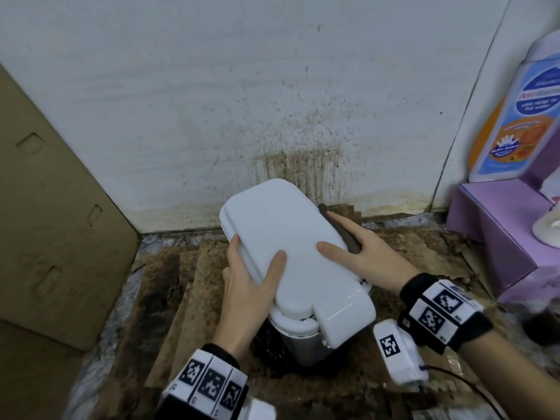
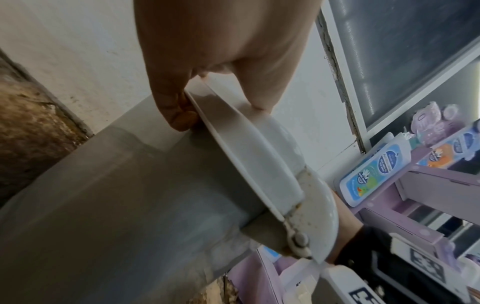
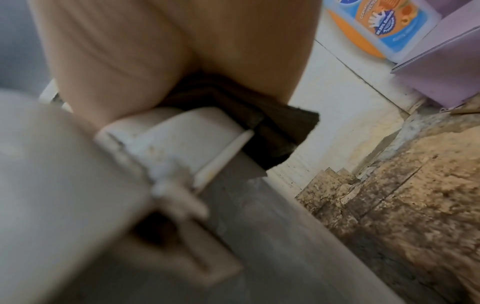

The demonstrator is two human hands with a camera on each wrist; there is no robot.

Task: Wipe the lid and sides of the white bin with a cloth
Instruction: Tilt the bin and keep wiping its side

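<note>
Stained cardboard sheets (image 1: 188,286) cover the floor in a corner where a spattered white wall (image 1: 212,101) meets a purple shelf unit (image 1: 497,225) carrying a soap bottle (image 1: 515,122). A large cardboard panel (image 1: 51,213) leans along the left side. Standing on the sheets close to the wall is the white bin (image 1: 303,341), its lid (image 1: 281,237) closed.

Gripping the lid's left edge is the left hand (image 1: 251,286), thumb flat on top and the fingers (image 2: 179,115) curled under the rim, so its grip pinches the lid. The right hand (image 1: 360,250) lies on the lid's right edge, thumb stretched across the top and fingers laid straight over a dark cloth (image 1: 345,234), pressing it against the lid's side. From the right wrist the cloth (image 3: 265,127) shows bunched under the palm and hanging over the rim.
</note>
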